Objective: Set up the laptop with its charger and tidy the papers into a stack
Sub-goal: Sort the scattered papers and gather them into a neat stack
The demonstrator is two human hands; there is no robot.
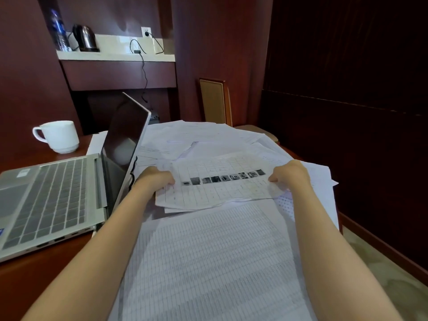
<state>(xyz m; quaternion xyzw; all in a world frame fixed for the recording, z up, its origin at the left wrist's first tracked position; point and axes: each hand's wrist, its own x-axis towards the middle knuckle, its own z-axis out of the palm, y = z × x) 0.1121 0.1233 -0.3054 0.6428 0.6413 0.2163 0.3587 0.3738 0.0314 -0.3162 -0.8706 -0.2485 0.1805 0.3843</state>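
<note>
Head view: left hand (155, 177) and right hand (290, 173) each pinch one side edge of a gridded sheet (222, 181) with a row of dark photos, fingers curled on the paper. The sheet sits on top of loose papers (208, 140) spread across the desk (46, 274), which fan out to 12 and 3 o'clock. A big table printout (215, 262) lies at 6 o'clock, between the forearms. The laptop (58, 193) is at 9 o'clock, lid open, screen dark. A black cable (132, 174) runs by its lid edge; can't tell if it is plugged in. Mug (58, 136) at 10 o'clock. Wall socket (146, 31) at 11 o'clock with a plug in it, kettle (84, 38) to its left.
</note>
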